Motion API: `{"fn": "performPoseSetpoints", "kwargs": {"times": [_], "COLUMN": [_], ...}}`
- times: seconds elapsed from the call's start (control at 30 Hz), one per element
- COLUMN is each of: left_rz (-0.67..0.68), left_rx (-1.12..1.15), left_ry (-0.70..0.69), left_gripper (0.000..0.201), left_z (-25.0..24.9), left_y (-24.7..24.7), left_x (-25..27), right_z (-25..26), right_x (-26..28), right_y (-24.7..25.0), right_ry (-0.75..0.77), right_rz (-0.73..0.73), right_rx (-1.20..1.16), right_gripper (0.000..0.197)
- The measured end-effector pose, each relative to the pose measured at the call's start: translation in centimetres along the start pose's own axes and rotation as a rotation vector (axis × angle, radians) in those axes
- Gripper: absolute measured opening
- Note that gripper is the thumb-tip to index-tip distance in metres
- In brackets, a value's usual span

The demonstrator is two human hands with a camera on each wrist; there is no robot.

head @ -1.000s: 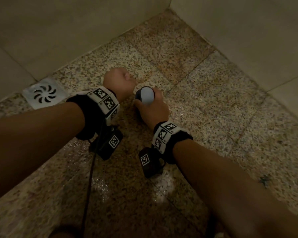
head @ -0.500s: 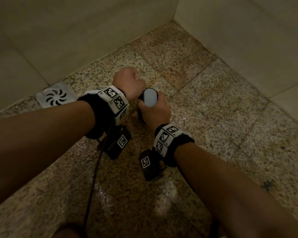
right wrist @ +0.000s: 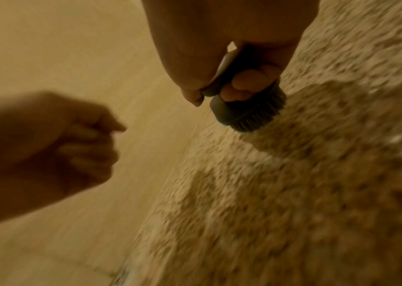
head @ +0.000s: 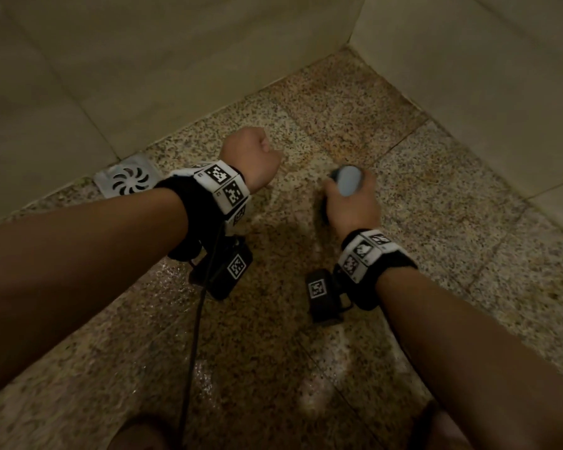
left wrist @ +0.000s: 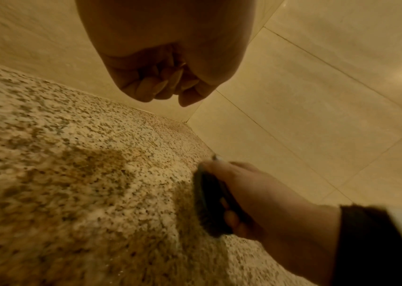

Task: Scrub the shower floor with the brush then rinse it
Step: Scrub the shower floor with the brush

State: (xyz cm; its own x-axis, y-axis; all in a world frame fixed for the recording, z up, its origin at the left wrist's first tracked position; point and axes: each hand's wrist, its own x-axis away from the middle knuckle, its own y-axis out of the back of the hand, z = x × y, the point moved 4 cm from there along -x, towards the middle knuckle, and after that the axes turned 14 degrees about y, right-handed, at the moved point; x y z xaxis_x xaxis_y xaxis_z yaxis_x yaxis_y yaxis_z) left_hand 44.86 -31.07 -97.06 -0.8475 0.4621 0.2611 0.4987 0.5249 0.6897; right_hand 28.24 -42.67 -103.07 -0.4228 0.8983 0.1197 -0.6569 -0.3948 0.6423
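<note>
My right hand [head: 351, 203] grips a small round scrub brush [head: 347, 183] with a pale grey knob and a dark body, its bristles [right wrist: 256, 120] down on the speckled granite shower floor [head: 306, 108]. The same brush [left wrist: 209, 201] shows dark under my right hand's fingers in the left wrist view. My left hand [head: 251, 157] hovers above the floor to the left of the brush, fingers [left wrist: 156, 85] curled into a fist that holds nothing. The floor near me looks wet and shiny.
A square metal drain grate [head: 127, 178] sits at the foot of the left wall. Beige tiled walls [head: 468, 76] meet in a corner just beyond the hands. A black cable [head: 192, 345] hangs from my left wrist. My knees show at the bottom edge.
My right hand has slid the brush to the right, away from the left hand, which stayed roughly in place. The two hands are now clearly apart.
</note>
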Motion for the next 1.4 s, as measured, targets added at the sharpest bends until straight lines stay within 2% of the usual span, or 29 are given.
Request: {"fn": "performPoseSetpoints", "kwargs": {"times": [0.07, 0.13, 0.23, 0.33, 0.43, 0.5, 0.53, 0.57, 0.63, 0.7, 0.73, 0.8, 0.83, 0.93, 1.0, 1.1, 1.17, 1.23, 1.33, 1.4], "left_rz": [-0.014, -0.053, -0.117, -0.165, -0.222, -0.233, -0.236, -0.244, -0.243, -0.235, -0.234, -0.253, -0.263, -0.270, -0.270, -0.293, -0.294, -0.284, -0.275, -0.269], "left_rx": [-0.005, -0.006, 0.017, 0.041, 0.111, 0.121, 0.115, 0.108, 0.098, 0.101, 0.101, 0.084, 0.084, 0.108, 0.127, 0.100, 0.075, 0.065, 0.083, 0.099], "left_ry": [0.005, 0.005, 0.070, 0.204, 0.279, 0.271, 0.263, 0.253, 0.255, 0.269, 0.280, 0.294, 0.298, 0.320, 0.348, 0.375, 0.373, 0.345, 0.308, 0.308], "left_gripper": [0.038, 0.038, 0.035, 0.031, 0.036, 0.038, 0.037, 0.037, 0.037, 0.038, 0.038, 0.038, 0.038, 0.040, 0.040, 0.039, 0.036, 0.036, 0.038, 0.038], "left_z": [0.3, 0.9, 3.7, 8.1, 10.4, 10.5, 10.6, 10.6, 11.2, 12.3, 12.7, 13.3, 13.5, 14.0, 14.2, 14.2, 13.9, 13.7, 14.3, 15.1], "left_y": [1.0, 2.6, 5.7, 8.6, 10.7, 11.0, 11.0, 11.0, 10.8, 10.7, 10.8, 11.2, 11.4, 11.7, 11.8, 11.9, 12.0, 12.0, 12.1, 12.3], "left_x": [-0.2, -0.5, -1.2, -1.9, -2.2, -2.3, -2.4, -2.3, -2.4, -2.6, -2.6, -2.8, -2.8, -3.1, -3.1, -3.1, -3.0, -2.8, -2.7, -2.7], "right_z": [-1.7, -1.6, 1.2, 6.7, 11.8, 13.5, 14.1, 14.3, 13.7, 11.8, 10.5, 8.4, 7.9, 9.3, 11.5, 14.5, 15.3, 15.5, 14.5, 13.3], "right_x": [-0.4, -0.2, 0.7, 2.9, 4.9, 5.6, 5.5, 4.8, 2.0, -1.4, -2.9, -3.8, -3.6, -1.1, 1.5, 5.4, 6.4, 5.6, 2.0, -0.5], "right_y": [1.0, 0.1, -5.4, -12.9, -19.2, -20.8, -20.6, -19.8, -16.9, -13.3, -11.9, -10.5, -11.0, -15.3, -19.1, -23.5, -25.8, -25.6, -21.3, -17.4], "right_ry": [-0.123, -0.182, -0.051, 0.103, 0.267, 0.321, 0.343, 0.354, 0.332, 0.253, 0.192, 0.088, 0.102, 0.292, 0.384, 0.493, 0.570, 0.524, 0.390, 0.335], "right_rz": [-0.034, 0.004, 0.159, 0.366, 0.596, 0.709, 0.716, 0.657, 0.439, 0.238, 0.188, 0.209, 0.243, 0.334, 0.415, 0.609, 0.717, 0.690, 0.476, 0.362], "right_rx": [0.089, 0.178, 0.267, 0.243, 0.186, 0.148, 0.100, 0.062, 0.005, 0.006, 0.060, 0.223, 0.290, 0.396, 0.355, 0.254, 0.272, 0.192, 0.119, 0.191], "right_gripper": [0.081, 0.087, 0.087, 0.087, 0.074, 0.065, 0.064, 0.062, 0.057, 0.070, 0.078, 0.087, 0.088, 0.085, 0.079, 0.060, 0.052, 0.050, 0.065, 0.073]}}
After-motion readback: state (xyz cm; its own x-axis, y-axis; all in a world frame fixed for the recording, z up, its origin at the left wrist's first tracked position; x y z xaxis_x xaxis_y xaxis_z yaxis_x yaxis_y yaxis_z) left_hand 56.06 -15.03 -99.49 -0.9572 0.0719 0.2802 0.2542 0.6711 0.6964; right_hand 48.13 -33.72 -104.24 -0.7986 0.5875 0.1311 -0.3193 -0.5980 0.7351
